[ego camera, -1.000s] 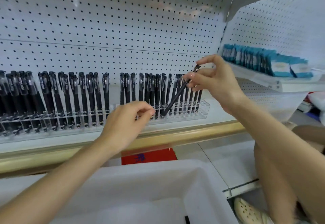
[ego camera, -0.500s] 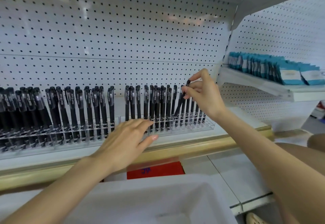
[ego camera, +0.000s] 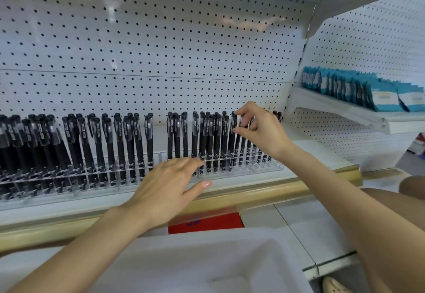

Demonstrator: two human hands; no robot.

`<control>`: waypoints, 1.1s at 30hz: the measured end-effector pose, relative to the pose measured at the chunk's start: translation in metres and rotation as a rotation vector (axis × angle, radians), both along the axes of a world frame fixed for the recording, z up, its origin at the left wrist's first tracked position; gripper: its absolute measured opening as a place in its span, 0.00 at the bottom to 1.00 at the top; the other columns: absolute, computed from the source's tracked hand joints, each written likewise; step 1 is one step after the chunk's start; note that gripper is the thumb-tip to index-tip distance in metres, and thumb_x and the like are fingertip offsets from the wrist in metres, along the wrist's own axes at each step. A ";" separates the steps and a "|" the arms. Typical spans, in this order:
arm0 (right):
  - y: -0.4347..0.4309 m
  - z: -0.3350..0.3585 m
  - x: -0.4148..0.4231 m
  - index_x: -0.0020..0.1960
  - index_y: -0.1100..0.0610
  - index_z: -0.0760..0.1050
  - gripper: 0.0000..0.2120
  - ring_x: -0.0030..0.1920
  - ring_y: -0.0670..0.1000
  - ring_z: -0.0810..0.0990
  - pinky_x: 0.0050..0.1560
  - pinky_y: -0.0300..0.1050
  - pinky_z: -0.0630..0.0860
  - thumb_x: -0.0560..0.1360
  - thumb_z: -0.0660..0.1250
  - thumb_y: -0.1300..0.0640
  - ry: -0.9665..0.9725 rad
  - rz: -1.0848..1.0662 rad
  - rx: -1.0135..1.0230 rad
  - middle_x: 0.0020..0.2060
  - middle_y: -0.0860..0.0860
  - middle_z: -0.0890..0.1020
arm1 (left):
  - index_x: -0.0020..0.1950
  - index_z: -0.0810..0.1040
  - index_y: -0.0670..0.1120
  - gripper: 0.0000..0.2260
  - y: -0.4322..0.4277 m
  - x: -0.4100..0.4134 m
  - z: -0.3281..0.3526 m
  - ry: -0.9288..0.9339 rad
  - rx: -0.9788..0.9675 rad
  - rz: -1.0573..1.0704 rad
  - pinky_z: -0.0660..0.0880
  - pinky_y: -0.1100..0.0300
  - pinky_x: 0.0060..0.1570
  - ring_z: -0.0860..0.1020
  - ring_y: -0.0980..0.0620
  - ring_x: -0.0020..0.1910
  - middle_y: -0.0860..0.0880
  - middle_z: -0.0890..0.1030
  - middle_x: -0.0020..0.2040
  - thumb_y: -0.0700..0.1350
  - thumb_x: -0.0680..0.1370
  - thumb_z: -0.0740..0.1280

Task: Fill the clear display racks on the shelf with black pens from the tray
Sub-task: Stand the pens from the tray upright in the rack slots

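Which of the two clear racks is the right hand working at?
The right rack, nearer the blue packets; there the right hand pinches a pen.

Above the pens the pegboard is bare: open room to come down. In the right rack they stand tightly packed; my left hand covers its front, my right hand its far end.

White pegboard backs the whole bay and catches soft patches of light. The shelf has a gold front edge, and a higher side shelf on the right carries teal packets. Below lie pale floor tiles and a red box.
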State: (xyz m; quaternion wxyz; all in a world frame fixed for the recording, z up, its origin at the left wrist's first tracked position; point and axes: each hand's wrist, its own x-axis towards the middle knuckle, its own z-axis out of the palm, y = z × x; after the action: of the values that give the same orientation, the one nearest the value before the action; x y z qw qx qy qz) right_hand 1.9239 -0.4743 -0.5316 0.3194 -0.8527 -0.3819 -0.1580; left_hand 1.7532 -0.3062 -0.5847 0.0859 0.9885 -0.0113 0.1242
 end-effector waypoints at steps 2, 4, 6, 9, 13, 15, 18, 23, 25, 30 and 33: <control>-0.001 0.005 -0.005 0.60 0.49 0.69 0.17 0.35 0.43 0.75 0.47 0.53 0.78 0.74 0.71 0.53 -0.009 -0.008 -0.071 0.42 0.45 0.76 | 0.77 0.55 0.53 0.29 0.000 -0.001 0.002 0.025 0.022 -0.033 0.48 0.64 0.68 0.60 0.56 0.75 0.54 0.59 0.77 0.64 0.79 0.49; -0.002 0.009 -0.013 0.65 0.50 0.65 0.23 0.37 0.42 0.75 0.48 0.54 0.77 0.75 0.70 0.52 -0.034 -0.034 -0.151 0.42 0.45 0.77 | 0.78 0.54 0.52 0.28 -0.001 -0.006 0.003 0.045 0.053 -0.075 0.44 0.62 0.70 0.55 0.55 0.76 0.53 0.55 0.78 0.62 0.80 0.51; -0.007 0.011 -0.026 0.67 0.51 0.63 0.24 0.37 0.43 0.75 0.47 0.54 0.77 0.76 0.69 0.53 -0.039 -0.028 -0.185 0.43 0.47 0.77 | 0.78 0.54 0.52 0.29 -0.002 -0.016 0.004 0.054 0.075 -0.103 0.43 0.59 0.74 0.53 0.55 0.77 0.53 0.53 0.78 0.62 0.79 0.50; -0.015 0.008 -0.059 0.66 0.51 0.66 0.20 0.35 0.45 0.78 0.43 0.52 0.77 0.77 0.68 0.54 -0.024 0.042 -0.247 0.42 0.46 0.78 | 0.77 0.56 0.52 0.30 -0.006 -0.038 0.002 0.092 0.053 -0.144 0.56 0.53 0.75 0.59 0.55 0.75 0.54 0.56 0.77 0.62 0.77 0.49; -0.028 -0.023 -0.125 0.61 0.49 0.70 0.15 0.34 0.42 0.78 0.38 0.40 0.73 0.76 0.67 0.51 0.117 0.159 -0.322 0.41 0.42 0.77 | 0.77 0.58 0.51 0.31 -0.004 -0.083 -0.014 0.101 0.071 -0.162 0.62 0.52 0.72 0.62 0.53 0.73 0.51 0.62 0.75 0.63 0.77 0.49; -0.036 -0.048 -0.162 0.58 0.48 0.72 0.13 0.36 0.41 0.78 0.39 0.39 0.74 0.75 0.67 0.48 0.232 0.228 -0.400 0.41 0.41 0.78 | 0.77 0.59 0.50 0.30 0.003 -0.109 -0.027 0.087 0.099 -0.152 0.59 0.51 0.73 0.62 0.51 0.73 0.50 0.62 0.75 0.63 0.78 0.50; -0.047 -0.095 -0.212 0.60 0.46 0.73 0.17 0.44 0.41 0.78 0.48 0.40 0.74 0.74 0.64 0.41 0.454 0.312 -0.658 0.47 0.41 0.77 | 0.77 0.59 0.49 0.30 0.015 -0.144 -0.042 0.069 0.125 -0.105 0.49 0.48 0.74 0.57 0.47 0.75 0.47 0.60 0.77 0.61 0.78 0.52; -0.056 -0.152 -0.264 0.69 0.47 0.64 0.26 0.53 0.45 0.73 0.53 0.36 0.68 0.75 0.62 0.38 0.770 0.352 -0.850 0.56 0.46 0.70 | 0.77 0.57 0.47 0.33 0.034 -0.167 -0.056 0.089 0.114 0.029 0.46 0.48 0.74 0.55 0.44 0.76 0.43 0.58 0.77 0.65 0.78 0.48; -0.052 -0.166 -0.273 0.66 0.49 0.64 0.26 0.47 0.44 0.73 0.48 0.36 0.68 0.74 0.65 0.39 0.787 0.286 -0.753 0.51 0.46 0.71 | 0.77 0.58 0.46 0.33 0.036 -0.167 -0.063 0.052 0.151 0.040 0.48 0.47 0.74 0.57 0.43 0.75 0.42 0.60 0.76 0.66 0.79 0.47; -0.042 -0.181 -0.296 0.57 0.49 0.67 0.21 0.42 0.41 0.72 0.41 0.32 0.66 0.71 0.72 0.43 0.888 0.308 -0.615 0.43 0.42 0.72 | 0.75 0.61 0.43 0.34 0.029 -0.166 -0.076 -0.019 0.149 0.090 0.50 0.44 0.73 0.60 0.41 0.73 0.40 0.64 0.74 0.64 0.77 0.49; -0.039 -0.183 -0.301 0.53 0.51 0.71 0.18 0.42 0.40 0.72 0.40 0.31 0.67 0.71 0.72 0.44 0.867 0.332 -0.613 0.42 0.41 0.73 | 0.75 0.62 0.43 0.33 0.029 -0.166 -0.078 -0.039 0.142 0.092 0.50 0.44 0.73 0.61 0.41 0.73 0.40 0.65 0.73 0.63 0.78 0.50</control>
State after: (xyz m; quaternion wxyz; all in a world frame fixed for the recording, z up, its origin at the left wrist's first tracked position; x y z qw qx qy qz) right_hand 1.6226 -0.5133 -0.7143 0.2054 -0.8218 -0.3732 0.3783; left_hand 1.5869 -0.2770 -0.6624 0.0095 0.9889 0.0235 0.1461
